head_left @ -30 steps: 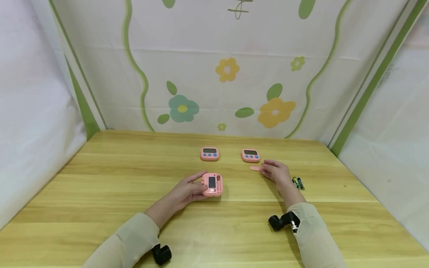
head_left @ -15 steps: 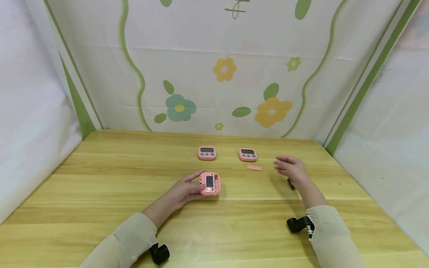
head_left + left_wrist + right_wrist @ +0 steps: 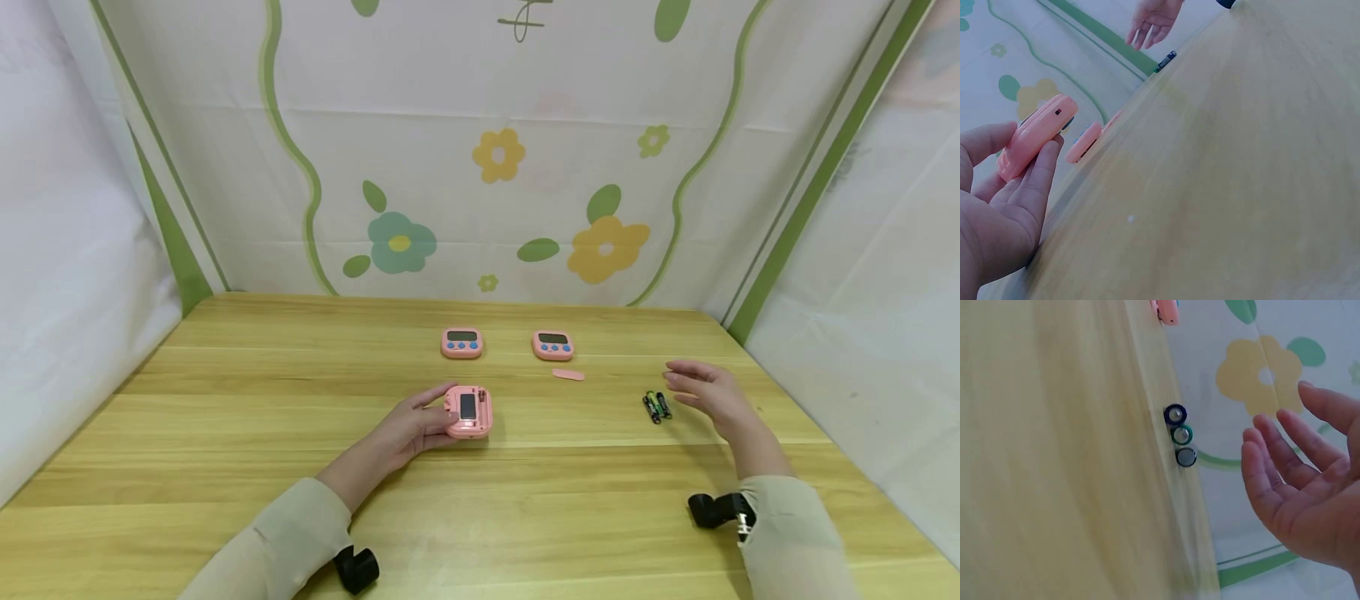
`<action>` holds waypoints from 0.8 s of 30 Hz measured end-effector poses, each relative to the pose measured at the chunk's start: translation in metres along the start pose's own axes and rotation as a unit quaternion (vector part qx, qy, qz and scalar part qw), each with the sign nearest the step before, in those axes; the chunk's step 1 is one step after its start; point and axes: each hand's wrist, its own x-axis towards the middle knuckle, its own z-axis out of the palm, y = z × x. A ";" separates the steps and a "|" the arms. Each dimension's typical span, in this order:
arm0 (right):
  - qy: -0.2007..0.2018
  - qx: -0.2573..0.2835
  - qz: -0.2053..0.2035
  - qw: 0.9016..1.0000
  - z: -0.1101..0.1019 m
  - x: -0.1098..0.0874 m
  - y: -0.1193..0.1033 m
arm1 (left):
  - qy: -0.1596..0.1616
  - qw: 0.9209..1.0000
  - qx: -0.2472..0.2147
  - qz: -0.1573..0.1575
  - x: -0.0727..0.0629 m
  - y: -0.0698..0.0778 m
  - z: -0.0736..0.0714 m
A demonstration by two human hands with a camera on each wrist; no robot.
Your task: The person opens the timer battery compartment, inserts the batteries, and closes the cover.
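Note:
In the head view my left hand grips a pink digital timer by its left side, thumb on top and fingers beneath. Its back faces up, with the long battery slot uncovered along the right side. The left wrist view shows the same timer held above the table. My right hand hovers just right of three small batteries, fingers loosely bent and holding nothing. Those batteries lie side by side, ends toward the camera, in the right wrist view. A thin pink battery cover lies flat between the hands, farther back.
Two more pink timers, one left and one right, lie screen up behind the held one. The wooden table meets a white flower-printed curtain at its back edge. White cloth hangs at both sides.
My right hand has let go of the pink battery cover, leaving it on the table, and moved right past the batteries. The left hand keeps its hold on the timer, almost still.

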 end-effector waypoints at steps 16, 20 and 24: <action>-0.061 -0.101 0.012 0.993 0.003 -0.022 -0.004 | -0.002 1.000 -0.007 -0.003 -0.002 0.002 0.000; -0.069 -0.100 0.000 0.993 0.001 -0.019 0.002 | 0.004 1.000 -0.009 -0.008 -0.002 0.003 0.000; -0.065 -0.122 0.002 0.990 0.000 -0.019 0.006 | 0.004 1.000 -0.011 -0.008 -0.002 0.002 0.001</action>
